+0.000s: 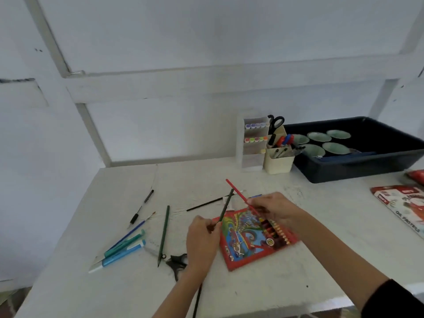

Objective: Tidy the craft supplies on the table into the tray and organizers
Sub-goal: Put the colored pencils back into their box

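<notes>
We see a white painted table (263, 292) with a dark blue plastic tray (358, 173) at its far right. Beside the tray stand a white tiered marker organizer (252, 145) and a cream pen cup (278, 161). At the right edge lies a red and white box (403, 205) on which we read "OIL PASTELS". A red flat pack of coloured pencils (247, 244), marked with what looks like "18", lies in front. Above it the right hand (275, 207) pinches a red pencil (238, 193), and the left hand (202, 239) grips a dark green pencil (226, 207). Blue and teal pens (121, 249) lie loose at the left.
</notes>
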